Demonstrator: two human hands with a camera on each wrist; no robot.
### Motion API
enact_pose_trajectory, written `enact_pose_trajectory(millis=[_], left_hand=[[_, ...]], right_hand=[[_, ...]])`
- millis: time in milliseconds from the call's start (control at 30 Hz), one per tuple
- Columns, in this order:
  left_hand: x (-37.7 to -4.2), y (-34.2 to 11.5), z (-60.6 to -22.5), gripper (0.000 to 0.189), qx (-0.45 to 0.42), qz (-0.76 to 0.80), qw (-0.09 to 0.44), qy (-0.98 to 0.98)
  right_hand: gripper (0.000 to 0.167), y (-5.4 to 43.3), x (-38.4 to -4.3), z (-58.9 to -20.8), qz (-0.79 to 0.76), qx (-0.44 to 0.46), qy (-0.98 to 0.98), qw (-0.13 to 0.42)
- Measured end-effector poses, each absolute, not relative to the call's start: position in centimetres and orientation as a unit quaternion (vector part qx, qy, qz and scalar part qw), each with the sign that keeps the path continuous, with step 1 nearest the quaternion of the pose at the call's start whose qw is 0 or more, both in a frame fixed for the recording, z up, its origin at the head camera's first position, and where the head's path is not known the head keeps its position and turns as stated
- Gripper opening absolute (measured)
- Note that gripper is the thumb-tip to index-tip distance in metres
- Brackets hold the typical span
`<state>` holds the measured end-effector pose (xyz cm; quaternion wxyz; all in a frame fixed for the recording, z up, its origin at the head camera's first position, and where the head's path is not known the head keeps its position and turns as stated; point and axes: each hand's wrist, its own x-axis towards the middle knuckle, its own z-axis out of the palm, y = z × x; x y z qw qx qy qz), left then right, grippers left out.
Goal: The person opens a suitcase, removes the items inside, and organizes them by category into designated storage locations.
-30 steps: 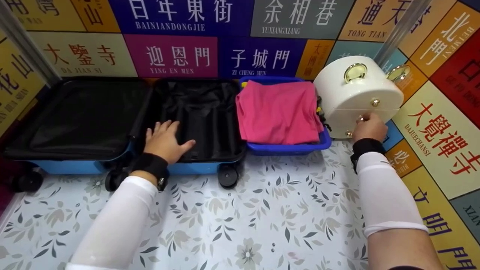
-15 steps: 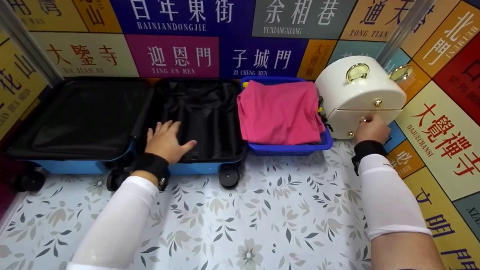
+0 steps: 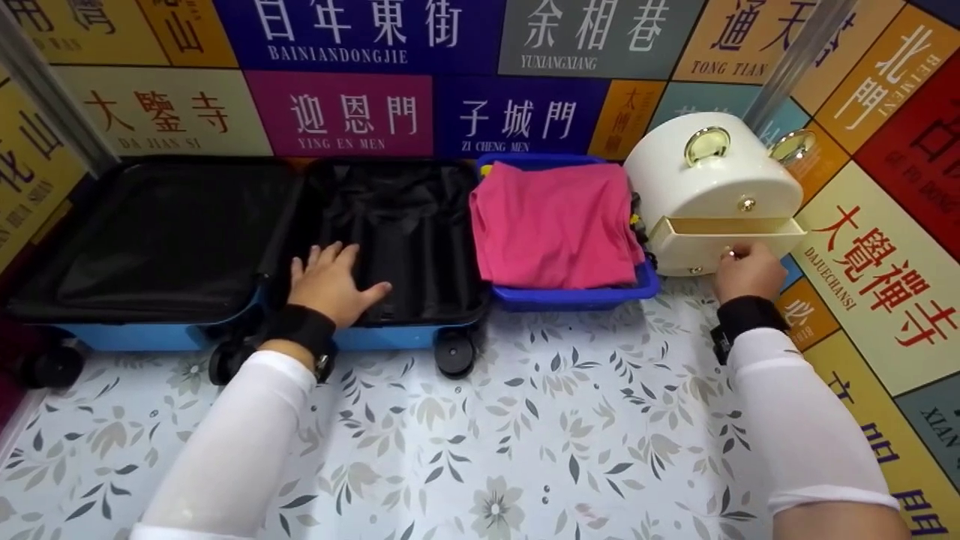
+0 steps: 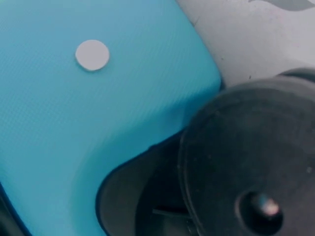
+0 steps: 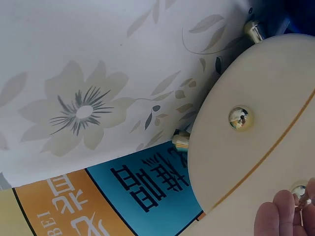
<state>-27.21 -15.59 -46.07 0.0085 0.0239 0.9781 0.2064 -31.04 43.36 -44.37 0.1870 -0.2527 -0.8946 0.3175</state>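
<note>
A white rounded drawer box point(image 3: 712, 169) with gold ear-shaped loops stands at the right in the head view. Its middle drawer point(image 3: 679, 244) is partly pulled out; the inside is mostly hidden. My right hand point(image 3: 750, 274) pinches that drawer's gold knob point(image 3: 732, 254). In the right wrist view, fingertips point(image 5: 283, 214) close on the knob, and a lower gold knob point(image 5: 240, 118) is free. My left hand point(image 3: 330, 285) rests with spread fingers at the front edge of an opened blue suitcase point(image 3: 409, 240) with black lining. The left wrist view shows its blue shell point(image 4: 74, 113) and a black wheel point(image 4: 251, 157).
A blue basket point(image 3: 577, 300) with a folded pink cloth point(image 3: 555, 225) stands between suitcase and drawer box. The suitcase's other half point(image 3: 172, 232) lies at the left. Colourful printed walls point(image 3: 360, 112) close off the back and sides. Leaf-patterned sheeting point(image 3: 480, 442) covers the surface in front.
The middle drawer was closed and has slid out toward me, drawn by my right hand on its knob. My left hand has stayed on the suitcase.
</note>
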Motion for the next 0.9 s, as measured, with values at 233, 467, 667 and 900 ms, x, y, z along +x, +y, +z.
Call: enact_pose_trajectory(millis=[233,467,667,900], left_hand=[[-27.3,-15.0,-45.8,0.094,0.030,0.187,0.032,0.981],[-27.4,-14.3,-45.6,0.098,0.035,0.173,0.053,0.983],[-27.6,-13.9,-45.6,0.101,0.034,0.163,0.081,0.983],[-27.6,-13.6,-45.1,0.104,0.035,0.145,0.144,0.978]], right_hand=[[0.038,44.1,-29.3,-44.4,0.315,-0.240,-0.899,0.186],[0.039,44.4,-28.1,-44.4,0.317,-0.247,-0.899,0.173],[0.040,44.5,-27.6,-44.3,0.310,-0.258,-0.900,0.165],[0.040,44.6,-27.2,-44.0,0.297,-0.262,-0.904,0.163]])
